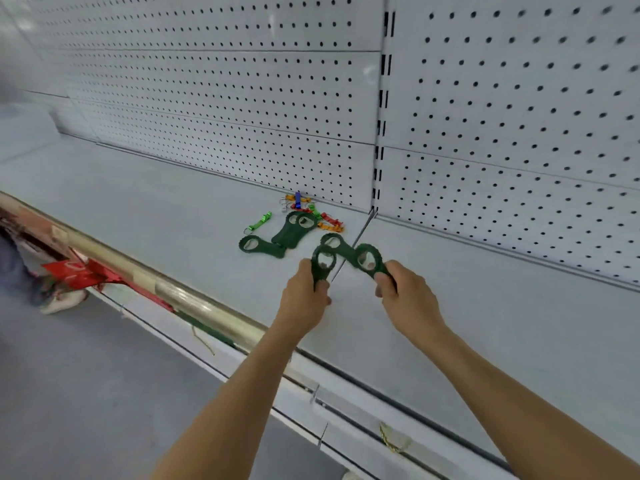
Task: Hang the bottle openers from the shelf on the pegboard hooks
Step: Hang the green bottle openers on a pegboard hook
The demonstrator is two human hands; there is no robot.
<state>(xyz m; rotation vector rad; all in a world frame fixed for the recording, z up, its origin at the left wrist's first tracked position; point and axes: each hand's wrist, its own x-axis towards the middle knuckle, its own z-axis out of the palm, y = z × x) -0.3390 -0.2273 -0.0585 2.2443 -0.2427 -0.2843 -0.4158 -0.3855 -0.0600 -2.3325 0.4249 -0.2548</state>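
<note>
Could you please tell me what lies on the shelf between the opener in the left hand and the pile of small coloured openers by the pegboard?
In the head view, dark green openers lie there.

Handles of two dark green openers (367, 262) hidden inside curled fingers (383, 284). Small coloured openers (320, 213) near pegboard (242, 98) too small to count. Pegboard's right part blurred. Figure (20, 268) at left edge cut off, blurred.

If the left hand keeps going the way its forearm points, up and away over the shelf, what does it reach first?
Probably the loose dark green opener lying just beyond the left hand and the opener it holds. Past that, the small coloured openers, then the pegboard. Depth is uncertain.
</note>
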